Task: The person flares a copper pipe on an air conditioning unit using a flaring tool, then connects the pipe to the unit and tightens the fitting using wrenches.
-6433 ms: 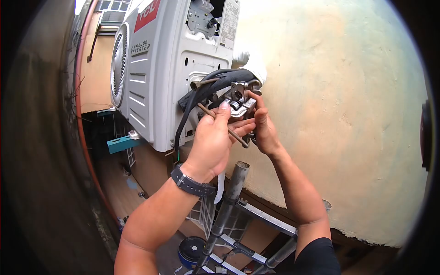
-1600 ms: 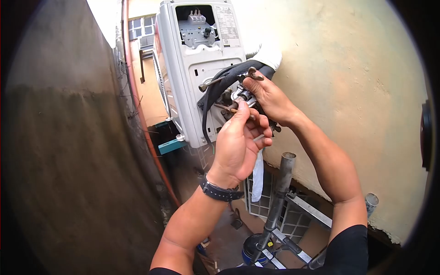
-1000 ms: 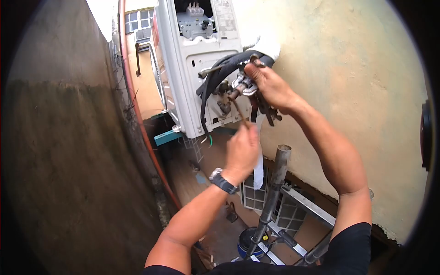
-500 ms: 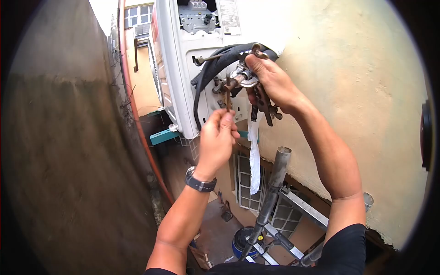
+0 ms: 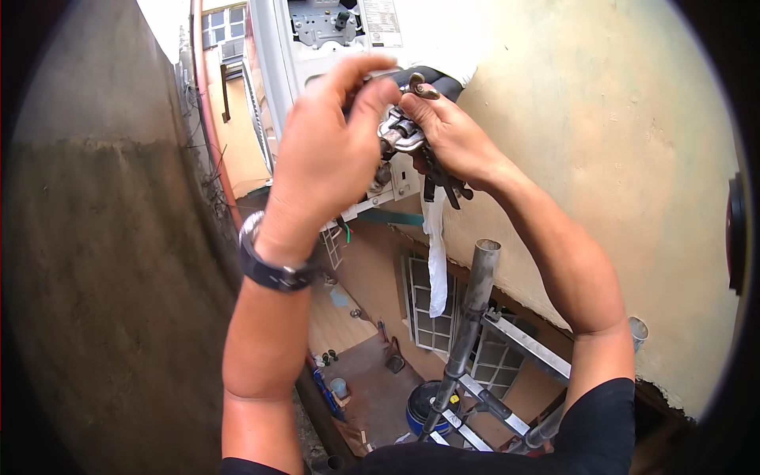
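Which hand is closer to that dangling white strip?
Right. The right hand holds the metal tool above the white strip; the left hand is farther off, up and to its left.

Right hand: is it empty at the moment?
No, the right hand is closed around the metal tool, its thumb beside the wing-shaped knob at the top.

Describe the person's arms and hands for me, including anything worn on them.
The left hand and right hand are both ungloved. Around the left wrist is a black strap with silver-coloured metal, apparently a watch; its face isn't readable. The right wrist shows nothing worn. Both forearms are uncovered, and the black sleeves end near the elbows. No markings or cables show on either arm.
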The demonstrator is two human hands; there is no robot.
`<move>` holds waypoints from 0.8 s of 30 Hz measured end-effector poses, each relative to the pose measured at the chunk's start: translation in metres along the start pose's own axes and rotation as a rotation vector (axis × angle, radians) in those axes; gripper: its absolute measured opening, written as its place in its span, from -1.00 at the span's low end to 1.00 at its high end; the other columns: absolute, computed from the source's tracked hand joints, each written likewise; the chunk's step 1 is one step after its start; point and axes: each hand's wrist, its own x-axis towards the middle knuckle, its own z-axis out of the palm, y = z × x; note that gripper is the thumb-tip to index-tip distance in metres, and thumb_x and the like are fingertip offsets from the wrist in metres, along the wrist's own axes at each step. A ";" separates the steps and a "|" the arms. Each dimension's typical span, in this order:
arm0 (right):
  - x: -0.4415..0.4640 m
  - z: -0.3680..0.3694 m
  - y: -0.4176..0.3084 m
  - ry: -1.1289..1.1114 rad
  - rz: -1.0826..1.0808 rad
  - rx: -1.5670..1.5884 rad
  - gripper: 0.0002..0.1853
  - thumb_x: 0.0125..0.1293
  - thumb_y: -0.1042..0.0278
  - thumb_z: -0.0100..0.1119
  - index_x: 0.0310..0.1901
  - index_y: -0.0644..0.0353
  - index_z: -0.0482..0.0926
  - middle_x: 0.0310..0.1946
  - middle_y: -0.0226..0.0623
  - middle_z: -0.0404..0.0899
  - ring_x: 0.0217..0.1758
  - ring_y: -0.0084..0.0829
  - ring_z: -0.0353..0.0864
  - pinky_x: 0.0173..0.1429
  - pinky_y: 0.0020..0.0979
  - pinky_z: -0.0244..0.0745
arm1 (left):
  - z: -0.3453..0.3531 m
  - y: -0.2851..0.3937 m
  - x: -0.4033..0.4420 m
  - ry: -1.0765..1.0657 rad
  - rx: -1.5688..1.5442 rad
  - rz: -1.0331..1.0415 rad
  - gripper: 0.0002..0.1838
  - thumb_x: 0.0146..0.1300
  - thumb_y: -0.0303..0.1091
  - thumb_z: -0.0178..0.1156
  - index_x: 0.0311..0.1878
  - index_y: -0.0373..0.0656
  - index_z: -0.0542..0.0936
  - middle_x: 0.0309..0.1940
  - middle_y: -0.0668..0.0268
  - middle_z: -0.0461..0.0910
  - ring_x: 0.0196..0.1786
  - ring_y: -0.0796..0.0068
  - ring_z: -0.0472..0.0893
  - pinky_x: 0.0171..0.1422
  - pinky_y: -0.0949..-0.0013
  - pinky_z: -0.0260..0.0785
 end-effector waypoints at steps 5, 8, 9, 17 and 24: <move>0.011 -0.004 0.010 0.012 -0.058 -0.063 -0.60 0.68 -0.05 -0.10 0.03 0.19 0.46 -0.41 -0.39 0.55 -0.54 -0.57 0.55 -0.44 -0.41 0.49 | 0.039 0.019 -0.005 0.277 -0.016 -0.047 -0.56 0.67 -0.09 -0.02 -0.03 -0.33 0.64 -0.34 0.24 0.66 -0.37 0.42 0.54 -0.22 0.29 0.43; 0.016 -0.009 0.002 0.017 -0.077 -0.051 -0.61 0.68 -0.05 -0.08 0.03 0.17 0.46 -0.43 -0.37 0.53 -0.58 -0.56 0.52 -0.49 -0.43 0.46 | 0.088 0.015 -0.060 0.214 0.205 0.383 -0.95 0.33 -0.47 0.29 -0.19 -0.20 0.63 -0.39 0.17 0.53 -0.16 0.11 0.57 -0.06 0.17 0.44; 0.007 -0.012 -0.020 -0.030 0.087 0.002 -0.62 0.68 -0.04 -0.07 0.04 0.16 0.46 -0.43 -0.36 0.52 -0.60 -0.56 0.51 -0.50 -0.44 0.44 | 0.104 0.003 -0.078 0.202 0.228 0.372 -0.90 0.30 -0.49 0.30 -0.14 -0.18 0.64 -0.36 0.21 0.56 -0.11 0.15 0.57 0.02 0.16 0.45; 0.004 0.000 -0.007 -0.006 0.050 0.116 -0.64 0.66 -0.05 -0.03 -0.05 0.13 0.41 -0.45 -0.42 0.49 -0.62 -0.59 0.47 -0.53 -0.49 0.40 | 0.094 -0.039 -0.105 0.355 -0.024 0.250 -0.55 0.35 -0.56 0.31 0.27 -0.23 0.46 0.02 0.19 0.53 0.12 0.24 0.56 0.26 0.27 0.49; 0.000 -0.009 0.005 -0.056 0.035 0.093 -0.64 0.67 -0.06 -0.05 -0.02 0.12 0.40 -0.45 -0.43 0.49 -0.63 -0.60 0.47 -0.56 -0.49 0.40 | 0.086 -0.037 -0.113 0.020 -0.185 -0.362 -0.88 0.49 -0.42 0.21 -0.08 -0.28 0.57 -0.32 0.22 0.61 -0.31 0.26 0.64 -0.21 0.29 0.51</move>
